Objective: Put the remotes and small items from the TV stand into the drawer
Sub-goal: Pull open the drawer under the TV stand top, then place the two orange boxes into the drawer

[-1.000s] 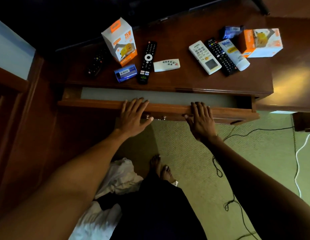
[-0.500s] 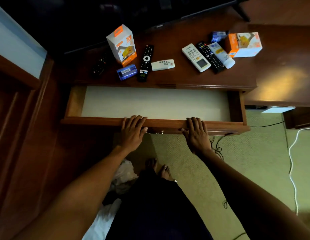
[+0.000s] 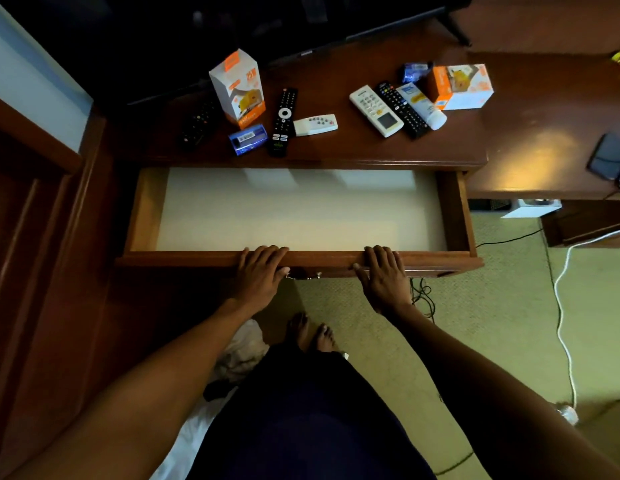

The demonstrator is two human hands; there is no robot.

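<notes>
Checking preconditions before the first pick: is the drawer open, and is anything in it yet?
Open and empty: the drawer is pulled out under both hands, its pale bare floor showing; the remotes still lie on top of the stand.

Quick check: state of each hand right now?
Left hand: gripping the drawer front, nothing else held.
Right hand: also gripping the drawer front.

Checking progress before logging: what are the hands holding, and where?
Both the left hand and right hand grip the open drawer by its front edge.

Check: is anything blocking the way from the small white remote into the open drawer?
Nothing visible. The small white remote lies near the stand's front edge, directly above the open, empty drawer. Both hands rest on the drawer front.
</notes>
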